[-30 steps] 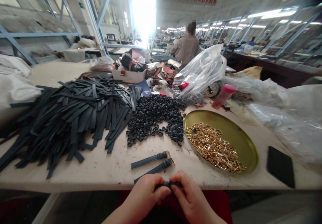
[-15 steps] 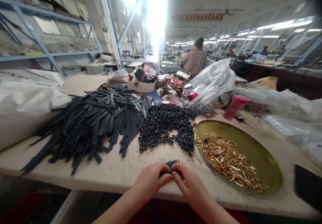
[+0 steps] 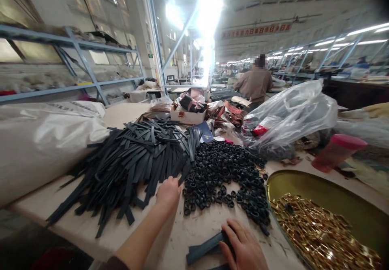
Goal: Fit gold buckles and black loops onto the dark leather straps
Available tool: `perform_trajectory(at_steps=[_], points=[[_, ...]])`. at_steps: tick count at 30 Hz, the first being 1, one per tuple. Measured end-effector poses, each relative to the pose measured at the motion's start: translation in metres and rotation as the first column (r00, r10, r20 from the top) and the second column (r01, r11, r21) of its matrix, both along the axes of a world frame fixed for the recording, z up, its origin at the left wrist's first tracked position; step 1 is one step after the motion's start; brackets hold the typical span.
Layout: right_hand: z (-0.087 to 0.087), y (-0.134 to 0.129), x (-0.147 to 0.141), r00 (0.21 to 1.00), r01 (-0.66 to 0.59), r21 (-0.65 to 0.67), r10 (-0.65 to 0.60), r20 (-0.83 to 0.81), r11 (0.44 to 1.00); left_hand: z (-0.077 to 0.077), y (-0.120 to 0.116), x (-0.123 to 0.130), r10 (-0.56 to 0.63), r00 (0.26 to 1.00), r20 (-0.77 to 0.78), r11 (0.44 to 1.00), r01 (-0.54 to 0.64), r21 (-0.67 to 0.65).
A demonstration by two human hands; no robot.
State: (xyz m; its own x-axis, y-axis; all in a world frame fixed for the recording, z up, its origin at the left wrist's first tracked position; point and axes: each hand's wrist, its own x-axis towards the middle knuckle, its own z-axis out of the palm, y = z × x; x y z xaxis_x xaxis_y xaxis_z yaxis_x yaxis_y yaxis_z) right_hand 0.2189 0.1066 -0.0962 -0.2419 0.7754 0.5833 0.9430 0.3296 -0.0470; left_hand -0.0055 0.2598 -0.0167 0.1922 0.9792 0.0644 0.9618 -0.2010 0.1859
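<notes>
My left hand (image 3: 168, 192) is closed at the right edge of a big pile of black strips (image 3: 136, 152), its fingers pinching the end of one strip. My right hand (image 3: 241, 245) rests low on the table, fingers curved over a few dark strips (image 3: 203, 249); what lies under the palm is hidden. Between and beyond my hands is a heap of small black loops (image 3: 225, 169). To the right, a round gold-coloured tray (image 3: 316, 181) holds many gold metal buckles (image 3: 322, 229).
A white sack (image 3: 51, 140) lies at the left. Behind the piles are a box (image 3: 187, 117), a clear plastic bag (image 3: 291, 112) and a pink-lidded jar (image 3: 337, 152). A person (image 3: 255, 81) in brown is farther back.
My hands have parted: the left moved forward and left to the strips, the right came down onto strips on the table. The view has shifted left.
</notes>
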Motion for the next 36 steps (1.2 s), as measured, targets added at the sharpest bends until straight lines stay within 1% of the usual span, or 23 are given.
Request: perform_trajectory(at_steps=[3,6,9,12,14,15,16,17,18,19,20,21,22,24,25,27,28,29,31,32,33,34,36], points=[[0.001,0.002,0.001,1.000,-0.005,0.016,0.005,-0.017,1.000,-0.009,0.014,0.000,0.018,0.997,-0.069,1.000,-0.017,0.002],[0.006,-0.001,-0.001,0.997,0.008,-0.044,-0.012,-0.076,0.999,-0.008,0.014,-0.001,0.013,0.997,-0.073,1.000,-0.013,0.011],[0.010,-0.007,-0.002,0.981,0.019,-0.099,-0.037,-0.191,0.995,0.009,0.004,-0.005,-0.007,1.000,-0.017,1.000,0.007,0.024],[0.020,-0.014,-0.001,0.911,-0.012,-0.115,-0.037,-0.410,0.993,0.033,-0.025,-0.005,-0.062,0.994,0.095,0.998,0.061,0.020],[0.033,-0.019,-0.001,0.777,-0.033,-0.145,-0.066,-0.626,0.989,0.046,-0.058,0.001,-0.132,0.973,0.190,0.990,0.139,-0.023],[0.041,-0.021,-0.001,0.664,-0.054,-0.177,-0.097,-0.741,0.983,0.049,-0.077,0.006,-0.171,0.955,0.244,0.980,0.191,-0.060],[0.050,-0.024,-0.002,0.520,-0.087,-0.215,-0.140,-0.842,0.973,0.051,-0.098,0.011,-0.209,0.923,0.322,0.959,0.259,-0.119],[0.059,-0.027,-0.004,0.361,-0.142,-0.252,-0.187,-0.914,0.957,0.052,-0.118,0.017,-0.191,0.856,0.481,0.916,0.331,-0.225],[0.066,-0.030,-0.006,0.217,-0.212,-0.274,-0.229,-0.949,0.938,0.050,-0.137,0.023,-0.152,0.796,0.585,0.870,0.389,-0.303],[0.071,-0.034,-0.009,0.110,-0.277,-0.291,-0.270,-0.956,0.916,0.047,-0.154,0.029,-0.102,0.748,0.656,0.820,0.436,-0.370],[0.074,-0.037,-0.011,0.041,-0.330,-0.300,-0.304,-0.952,0.895,0.042,-0.168,0.035,-0.028,0.710,0.704,0.766,0.468,-0.441],[0.075,-0.041,-0.014,0.007,-0.364,-0.313,-0.333,-0.943,0.877,0.037,-0.180,0.041,0.048,0.672,0.739,0.709,0.498,-0.499],[0.075,-0.045,-0.016,0.002,-0.384,-0.331,-0.358,-0.934,0.862,0.031,-0.188,0.047,0.119,0.631,0.766,0.646,0.537,-0.543],[0.072,-0.050,-0.017,0.034,-0.401,-0.369,-0.389,-0.921,0.839,0.022,-0.194,0.058,0.211,0.558,0.803,0.560,0.604,-0.567],[0.071,-0.051,-0.016,0.069,-0.402,-0.385,-0.392,-0.918,0.831,0.018,-0.194,0.063,0.244,0.533,0.810,0.541,0.618,-0.570],[0.073,-0.047,-0.009,0.198,-0.355,-0.415,-0.366,-0.909,0.837,0.014,-0.188,0.070,0.321,0.499,0.805,0.554,0.591,-0.587],[0.076,-0.042,-0.003,0.301,-0.295,-0.426,-0.340,-0.891,0.855,0.013,-0.183,0.072,0.371,0.477,0.796,0.572,0.558,-0.601],[0.080,-0.036,0.004,0.444,-0.207,-0.440,-0.317,-0.838,0.874,0.013,-0.178,0.074,0.418,0.446,0.791,0.589,0.530,-0.610],[0.088,-0.017,0.018,0.733,-0.013,-0.449,-0.297,-0.612,0.893,0.011,-0.166,0.074,0.487,0.374,0.789,0.617,0.492,-0.614],[0.090,-0.006,0.023,0.826,0.056,-0.449,-0.294,-0.480,0.892,0.010,-0.161,0.073,0.514,0.342,0.787,0.618,0.488,-0.616],[0.091,0.006,0.027,0.883,0.101,-0.453,-0.290,-0.370,0.886,0.009,-0.156,0.072,0.543,0.313,0.779,0.611,0.489,-0.623],[0.090,0.017,0.028,0.911,0.126,-0.463,-0.287,-0.295,0.877,0.008,-0.151,0.071,0.573,0.286,0.768,0.600,0.491,-0.631],[0.083,0.038,0.026,0.928,0.155,-0.489,-0.297,-0.227,0.858,0.005,-0.143,0.069,0.622,0.235,0.747,0.586,0.492,-0.644]])
